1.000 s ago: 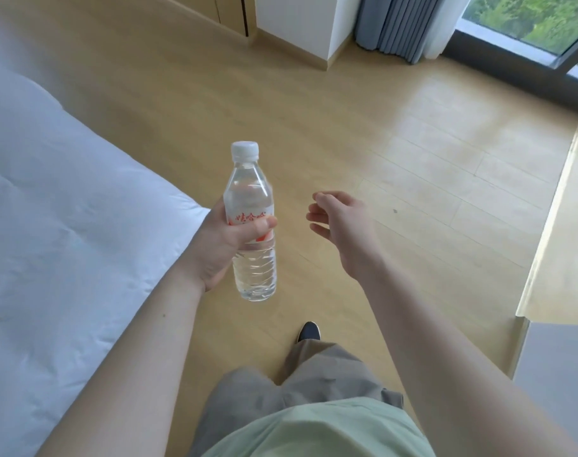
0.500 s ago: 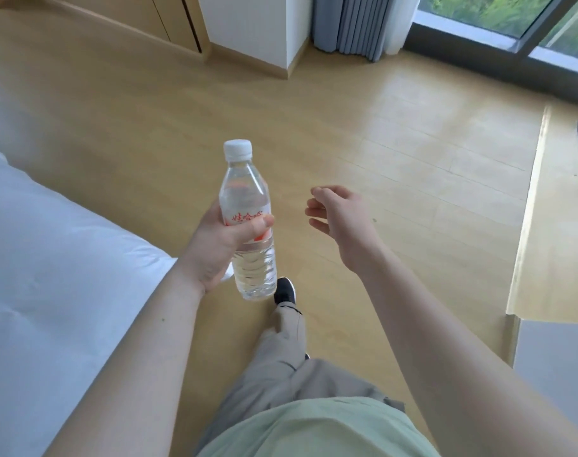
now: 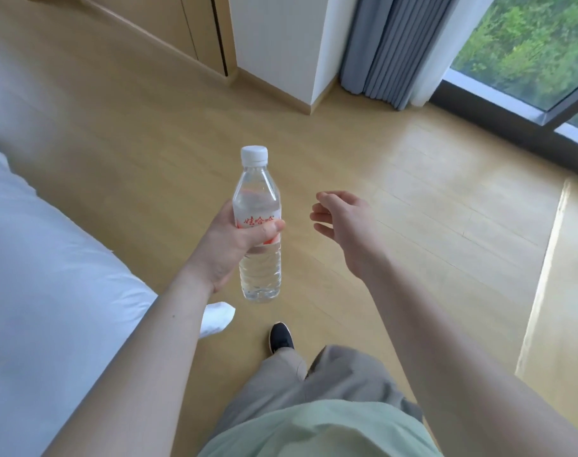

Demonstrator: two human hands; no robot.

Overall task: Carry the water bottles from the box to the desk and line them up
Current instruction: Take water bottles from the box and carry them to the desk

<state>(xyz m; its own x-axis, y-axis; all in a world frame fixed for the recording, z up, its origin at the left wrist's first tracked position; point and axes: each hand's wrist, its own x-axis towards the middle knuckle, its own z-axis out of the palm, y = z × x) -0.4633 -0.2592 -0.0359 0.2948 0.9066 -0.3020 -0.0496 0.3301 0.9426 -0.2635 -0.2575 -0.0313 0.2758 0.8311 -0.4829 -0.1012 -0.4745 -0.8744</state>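
Clear plastic water bottle point(image 3: 258, 225) upright in left hand point(image 3: 230, 245), gripped at label; right hand point(image 3: 343, 222) empty, fingers relaxed. Carrying step; desk not visible, placement pending.

Bed point(image 3: 50, 291) left, window point(image 3: 528, 51) far right, bottle point(image 3: 258, 225) between

Both bare forearms are extended forward; the left hand point(image 3: 230, 249) is curled in a grip, the right hand point(image 3: 342, 222) is held loosely curled, holding nothing.
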